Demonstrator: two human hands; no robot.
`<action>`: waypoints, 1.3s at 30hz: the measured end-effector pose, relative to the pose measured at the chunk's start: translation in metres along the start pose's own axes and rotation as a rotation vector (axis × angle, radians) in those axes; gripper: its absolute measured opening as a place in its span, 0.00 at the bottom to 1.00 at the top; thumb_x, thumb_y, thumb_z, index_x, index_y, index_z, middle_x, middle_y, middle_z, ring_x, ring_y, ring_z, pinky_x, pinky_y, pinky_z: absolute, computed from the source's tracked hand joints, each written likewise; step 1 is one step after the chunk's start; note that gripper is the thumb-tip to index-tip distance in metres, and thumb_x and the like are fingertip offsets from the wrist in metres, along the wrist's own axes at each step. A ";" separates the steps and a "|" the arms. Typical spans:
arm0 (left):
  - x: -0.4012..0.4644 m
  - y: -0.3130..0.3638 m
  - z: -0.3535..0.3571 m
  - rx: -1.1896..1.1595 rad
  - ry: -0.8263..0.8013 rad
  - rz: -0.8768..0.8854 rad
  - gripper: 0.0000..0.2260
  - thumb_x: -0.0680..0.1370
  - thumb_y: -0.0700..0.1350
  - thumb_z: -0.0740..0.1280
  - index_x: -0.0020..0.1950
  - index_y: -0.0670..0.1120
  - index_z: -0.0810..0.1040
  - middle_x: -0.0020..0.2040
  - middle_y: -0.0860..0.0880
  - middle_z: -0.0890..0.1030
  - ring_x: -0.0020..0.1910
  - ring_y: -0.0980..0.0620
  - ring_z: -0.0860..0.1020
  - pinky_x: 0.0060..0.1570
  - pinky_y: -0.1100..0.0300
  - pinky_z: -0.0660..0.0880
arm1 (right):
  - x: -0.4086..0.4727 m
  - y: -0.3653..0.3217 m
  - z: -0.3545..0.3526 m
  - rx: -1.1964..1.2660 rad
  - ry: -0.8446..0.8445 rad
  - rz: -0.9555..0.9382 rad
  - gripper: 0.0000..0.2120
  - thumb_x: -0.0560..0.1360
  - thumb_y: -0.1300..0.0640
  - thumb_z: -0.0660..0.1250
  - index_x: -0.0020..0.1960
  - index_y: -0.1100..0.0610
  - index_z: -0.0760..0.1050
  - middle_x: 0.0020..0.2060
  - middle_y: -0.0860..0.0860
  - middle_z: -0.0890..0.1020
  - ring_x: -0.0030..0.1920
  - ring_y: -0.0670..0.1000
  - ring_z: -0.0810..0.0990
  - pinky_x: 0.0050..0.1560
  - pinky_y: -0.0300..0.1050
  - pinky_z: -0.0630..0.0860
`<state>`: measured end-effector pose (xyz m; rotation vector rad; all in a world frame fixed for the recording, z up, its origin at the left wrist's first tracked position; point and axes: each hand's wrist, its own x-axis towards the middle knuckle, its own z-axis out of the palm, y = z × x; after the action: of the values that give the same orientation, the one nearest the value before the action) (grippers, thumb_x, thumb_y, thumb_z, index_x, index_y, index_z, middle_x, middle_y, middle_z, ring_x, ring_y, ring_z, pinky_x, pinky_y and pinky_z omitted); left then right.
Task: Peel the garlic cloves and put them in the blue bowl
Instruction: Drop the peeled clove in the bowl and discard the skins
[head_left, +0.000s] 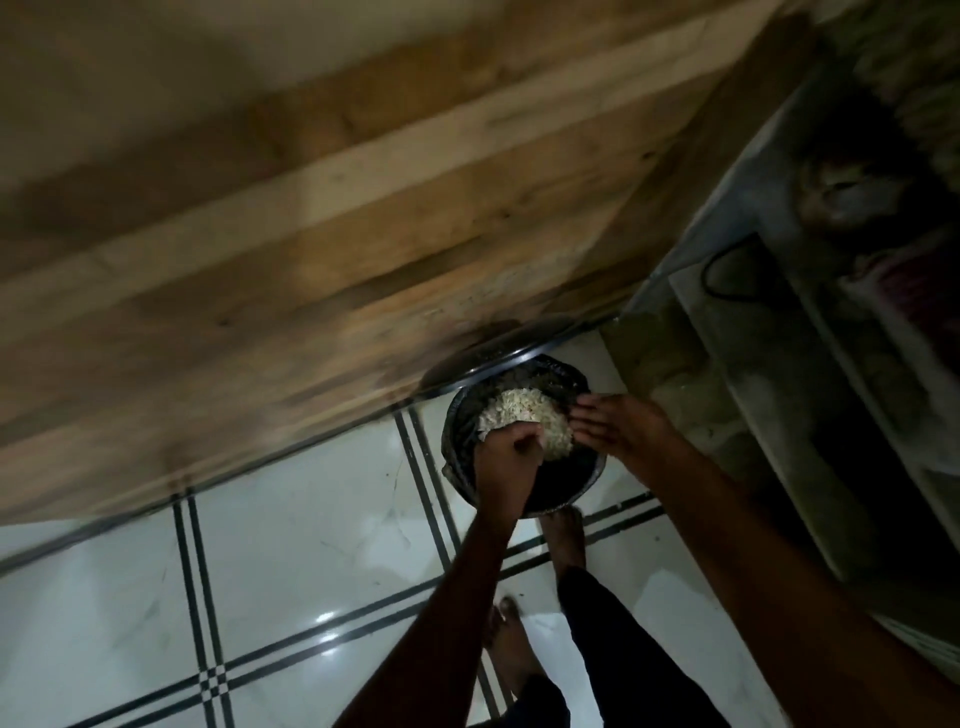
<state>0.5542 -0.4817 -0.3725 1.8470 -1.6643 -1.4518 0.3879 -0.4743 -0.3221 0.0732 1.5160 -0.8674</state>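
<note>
Low at frame centre, both hands work over a black-lined bin (522, 431) of pale garlic skins (519, 415): left hand (506, 460) curled around some, right hand (618, 423) flat-fingered. Peeling looks finished; no blue bowl visible.

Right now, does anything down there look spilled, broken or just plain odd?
Nothing looks spilled or broken. The pale papery scraps sit inside the black-lined bin on the tiled floor; the left hand is curled over them, the right hand spread flat beside. No blue bowl is in view. The picture is dim and blurred.
</note>
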 end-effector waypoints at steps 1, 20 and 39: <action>-0.015 0.020 -0.008 -0.052 0.014 0.016 0.09 0.76 0.40 0.71 0.54 0.47 0.87 0.49 0.50 0.87 0.48 0.53 0.84 0.57 0.53 0.79 | -0.023 -0.008 -0.002 -0.016 -0.023 -0.011 0.17 0.84 0.64 0.52 0.68 0.70 0.70 0.66 0.66 0.75 0.57 0.61 0.80 0.48 0.42 0.81; -0.415 0.349 0.033 -0.353 -0.456 0.483 0.08 0.82 0.40 0.66 0.52 0.46 0.86 0.46 0.51 0.87 0.46 0.52 0.84 0.49 0.55 0.81 | -0.516 0.010 -0.256 -0.107 0.505 -0.799 0.09 0.81 0.60 0.65 0.48 0.58 0.85 0.40 0.53 0.87 0.43 0.53 0.86 0.45 0.46 0.82; -0.645 0.371 0.384 0.190 -0.784 0.759 0.09 0.79 0.46 0.70 0.58 0.48 0.84 0.54 0.55 0.84 0.52 0.60 0.81 0.54 0.59 0.79 | -0.606 0.211 -0.619 -0.003 1.038 -0.652 0.06 0.77 0.55 0.69 0.42 0.50 0.83 0.36 0.46 0.85 0.37 0.48 0.84 0.43 0.53 0.82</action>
<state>0.1312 0.1144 0.0368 0.4966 -2.5133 -1.7463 0.0925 0.2846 0.0419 0.0216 2.5862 -1.4642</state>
